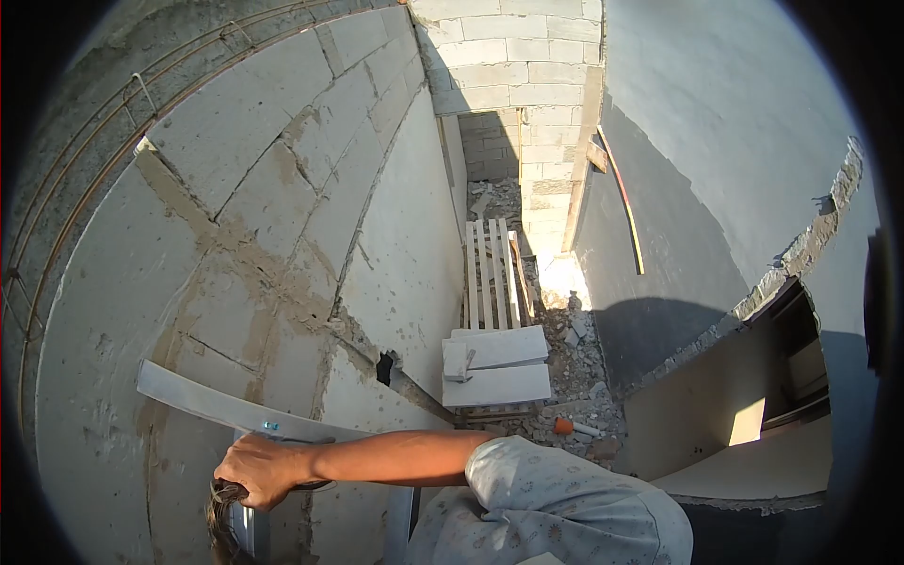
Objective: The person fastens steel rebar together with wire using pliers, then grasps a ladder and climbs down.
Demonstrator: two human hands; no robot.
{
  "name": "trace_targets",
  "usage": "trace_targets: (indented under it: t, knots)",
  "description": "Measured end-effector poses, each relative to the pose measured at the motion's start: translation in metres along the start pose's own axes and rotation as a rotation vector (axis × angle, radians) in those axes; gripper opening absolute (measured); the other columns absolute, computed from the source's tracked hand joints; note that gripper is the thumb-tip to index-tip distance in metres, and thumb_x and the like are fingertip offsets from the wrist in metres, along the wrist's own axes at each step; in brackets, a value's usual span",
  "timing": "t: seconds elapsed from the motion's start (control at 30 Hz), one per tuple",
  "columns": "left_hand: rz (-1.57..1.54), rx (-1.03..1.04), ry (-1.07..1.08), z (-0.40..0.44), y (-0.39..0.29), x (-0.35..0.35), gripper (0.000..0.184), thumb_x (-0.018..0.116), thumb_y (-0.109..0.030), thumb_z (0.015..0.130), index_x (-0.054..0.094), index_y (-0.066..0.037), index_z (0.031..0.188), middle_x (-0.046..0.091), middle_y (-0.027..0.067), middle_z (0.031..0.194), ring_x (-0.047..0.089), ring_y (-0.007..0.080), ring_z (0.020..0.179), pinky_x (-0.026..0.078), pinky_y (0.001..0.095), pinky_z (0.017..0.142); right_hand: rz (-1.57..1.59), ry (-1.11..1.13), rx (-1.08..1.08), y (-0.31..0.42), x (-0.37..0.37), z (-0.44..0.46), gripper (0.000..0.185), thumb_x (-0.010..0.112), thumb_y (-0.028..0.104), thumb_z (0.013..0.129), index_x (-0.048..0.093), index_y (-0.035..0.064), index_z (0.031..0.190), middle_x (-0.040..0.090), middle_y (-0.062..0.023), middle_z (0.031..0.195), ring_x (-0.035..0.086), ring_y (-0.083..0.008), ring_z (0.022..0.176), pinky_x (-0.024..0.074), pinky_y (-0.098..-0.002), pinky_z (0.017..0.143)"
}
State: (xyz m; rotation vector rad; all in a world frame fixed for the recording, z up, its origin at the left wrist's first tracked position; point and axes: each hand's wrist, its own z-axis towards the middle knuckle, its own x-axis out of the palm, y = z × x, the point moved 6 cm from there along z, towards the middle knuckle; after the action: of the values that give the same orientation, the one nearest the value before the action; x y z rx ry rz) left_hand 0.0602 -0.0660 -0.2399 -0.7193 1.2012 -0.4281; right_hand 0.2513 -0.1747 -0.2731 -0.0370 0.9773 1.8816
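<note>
My right hand reaches across to the left at the end of a bare forearm. Its fingers are curled closed, and what they grip is hidden under the palm. Just above the knuckles lies a long pale metal bar with a small blue-green vial, like a spirit level, against the block wall. Below the fingers shows a brown, streaky thing that I cannot make out. An upright silvery metal piece stands beside it. My left hand does not show.
Far below, white blocks rest near a slatted wooden pallet. Rubble and an orange piece lie on the ground. A grey wall with a broken-edged opening rises at right. Rebar curves along the upper left.
</note>
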Motion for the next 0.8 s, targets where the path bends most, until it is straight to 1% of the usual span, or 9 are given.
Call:
trace_targets:
  t: [0.07,0.17,0.27,0.37,0.43,0.53,0.67,0.7,0.8]
  knots:
    - [-0.07,0.014,-0.062,-0.008,0.003,-0.01,0.078,0.035,-0.061,0.102,0.05,0.003,0.144,0.053,0.0212,0.145,0.048,0.0302,0.136,0.033,0.041,0.114,0.121,0.034,0.01,0.004,-0.01,-0.002,0.015,0.067,0.011,0.059,0.06,0.003,0.068,0.064,-0.0179,0.067,0.064,-0.0386,0.068,0.0472,-0.0461,0.062]
    - [0.049,0.001,-0.181,-0.015,0.013,-0.024,0.079,0.027,-0.06,0.104,0.051,0.004,0.143,0.053,0.0214,0.145,0.048,0.0316,0.136,0.033,0.0418,0.115,0.28,0.045,0.006,0.013,-0.025,-0.014,0.012,0.066,0.006,0.063,0.056,0.0029,0.069,0.06,-0.0154,0.063,0.06,-0.0342,0.062,0.0438,-0.0438,0.059]
    - [0.088,0.011,-0.079,-0.013,0.019,-0.023,0.074,0.027,-0.056,0.106,0.051,0.004,0.143,0.054,0.0224,0.144,0.048,0.0321,0.135,0.034,0.0425,0.115,0.329,-0.008,0.011,0.03,-0.058,-0.056,0.015,0.066,0.001,0.067,0.053,0.003,0.073,0.054,-0.0122,0.06,0.053,-0.028,0.056,0.0397,-0.0403,0.056]
    - [0.044,-0.17,0.041,-0.01,0.062,-0.015,0.068,0.032,-0.05,0.107,0.05,0.005,0.143,0.054,0.0235,0.143,0.049,0.033,0.134,0.035,0.0422,0.113,0.269,-0.099,0.172,0.033,-0.112,-0.112,0.02,0.068,-0.004,0.072,0.05,0.0041,0.076,0.046,-0.0062,0.06,0.042,-0.0198,0.053,0.0325,-0.0358,0.052]
    - [0.153,-0.215,0.087,-0.002,0.05,-0.012,0.063,0.039,-0.045,0.106,0.048,0.005,0.144,0.053,0.0262,0.142,0.049,0.0373,0.133,0.036,0.043,0.112,0.253,-0.244,0.345,0.021,-0.147,-0.161,0.016,0.066,0.0,0.078,0.051,0.0039,0.077,0.041,-0.0007,0.058,0.038,-0.0094,0.057,0.0323,-0.0317,0.053]
    - [0.419,-0.128,0.077,0.016,0.031,0.012,0.061,0.049,-0.04,0.103,0.046,0.003,0.146,0.052,0.0304,0.141,0.048,0.0442,0.132,0.037,0.0449,0.111,0.237,-0.646,0.749,0.0,-0.193,-0.254,0.012,0.063,0.004,0.086,0.054,0.0043,0.077,0.055,0.001,0.063,0.049,-0.0077,0.053,0.039,-0.0281,0.049]
    - [0.52,-0.166,0.073,0.023,0.026,0.02,0.067,0.061,-0.041,0.096,0.046,-0.001,0.147,0.05,0.0339,0.14,0.046,0.0502,0.13,0.036,0.0483,0.111,-0.178,-1.152,0.999,-0.029,-0.215,-0.397,0.022,0.073,0.018,0.09,0.06,0.0027,0.081,0.057,-0.0015,0.058,0.053,-0.0088,0.047,0.04,-0.0286,0.044]
    - [0.486,-0.137,0.046,0.022,0.032,0.021,0.067,0.061,-0.042,0.096,0.046,0.0,0.146,0.053,0.0317,0.136,0.049,0.0467,0.127,0.037,0.0467,0.109,-0.206,-1.264,1.001,-0.029,-0.215,-0.423,0.024,0.075,0.02,0.09,0.061,0.0024,0.081,0.059,-0.0027,0.058,0.054,-0.0098,0.046,0.0394,-0.0288,0.044]
    - [0.415,-0.067,-0.006,0.021,0.049,0.021,0.067,0.061,-0.04,0.096,0.046,0.002,0.145,0.057,0.0274,0.13,0.055,0.0401,0.12,0.04,0.0441,0.104,-0.354,-1.264,1.214,-0.043,-0.187,-0.509,0.026,0.076,0.023,0.087,0.064,0.0012,0.082,0.062,-0.0053,0.06,0.056,-0.0139,0.045,0.0432,-0.0317,0.046]
